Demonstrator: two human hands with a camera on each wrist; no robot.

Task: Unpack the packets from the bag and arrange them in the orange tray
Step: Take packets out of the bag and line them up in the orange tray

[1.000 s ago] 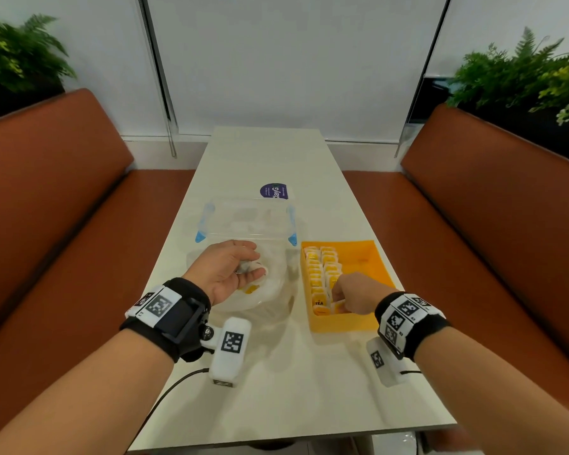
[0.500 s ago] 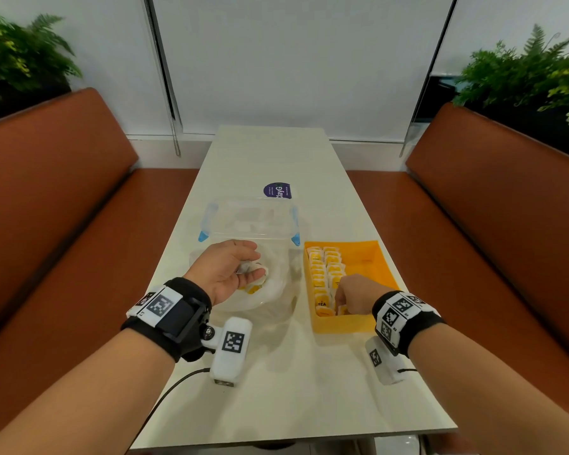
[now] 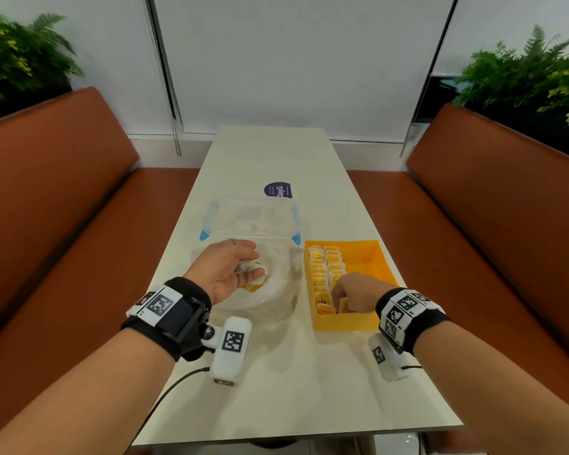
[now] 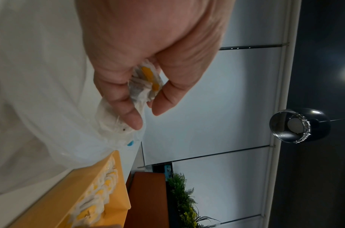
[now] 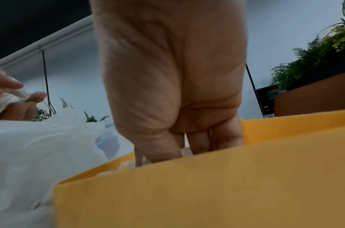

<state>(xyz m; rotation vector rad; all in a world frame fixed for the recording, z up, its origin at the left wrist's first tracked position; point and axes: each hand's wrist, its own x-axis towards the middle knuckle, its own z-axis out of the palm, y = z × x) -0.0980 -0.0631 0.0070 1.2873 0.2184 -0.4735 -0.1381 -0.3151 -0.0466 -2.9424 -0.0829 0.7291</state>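
Note:
The orange tray (image 3: 372,257) sits right of centre, with two rows of white-and-yellow tea packets (image 3: 326,261) standing along its left side. My right hand (image 3: 340,298) reaches down into the tray's near end, its thumb and fingers curled round a packet (image 3: 343,304); the tray wall (image 5: 206,192) hides the fingertips. My left hand (image 3: 253,269) is palm up above the white plastic bag (image 3: 278,285), gripping a small bunch of packets (image 4: 146,81). More packets show yellow through the bag, under that hand.
A clear plastic box (image 3: 250,218) with blue clips stands just behind the bag, and a round purple sticker (image 3: 278,190) lies beyond it. Brown benches run along both sides of the narrow table (image 3: 293,389), with plants behind them.
Both hands stay almost where they were. The right hand has settled slightly lower among the packets at the tray's near end.

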